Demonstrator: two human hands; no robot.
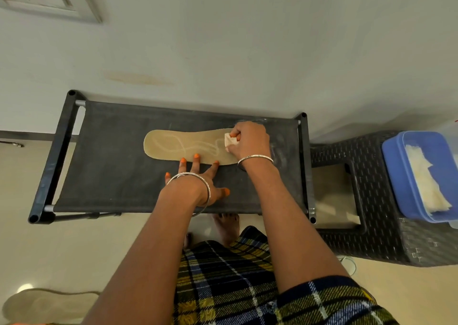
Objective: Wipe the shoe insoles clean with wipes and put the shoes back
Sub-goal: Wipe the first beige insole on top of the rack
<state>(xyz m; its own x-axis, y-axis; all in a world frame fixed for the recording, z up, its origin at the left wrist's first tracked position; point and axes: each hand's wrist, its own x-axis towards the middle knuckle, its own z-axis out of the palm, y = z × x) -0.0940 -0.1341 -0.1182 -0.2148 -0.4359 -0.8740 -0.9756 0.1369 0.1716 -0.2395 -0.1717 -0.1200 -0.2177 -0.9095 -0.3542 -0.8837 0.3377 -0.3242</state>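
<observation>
One insole (183, 146) lies on the rack (111, 171). The left hand (198, 183), fingers straight and spread, presses its 6 o'clock edge. The right hand (250, 141) pinches a folded wipe (230, 141) at its 3 o'clock end. A second insole (44, 305) lies on the floor (62, 250) at 7 o'clock.

Tan insole (173, 143) with a pale wavy stitched line, on a charcoal rack shelf (111, 176). Orange nails on the left hand (198, 179); off-white wipe (230, 141). At three o'clock, a blue box (394, 173) on a black weave-patterned stool (371, 166); at six, a navy-yellow plaid garment (223, 287).
</observation>
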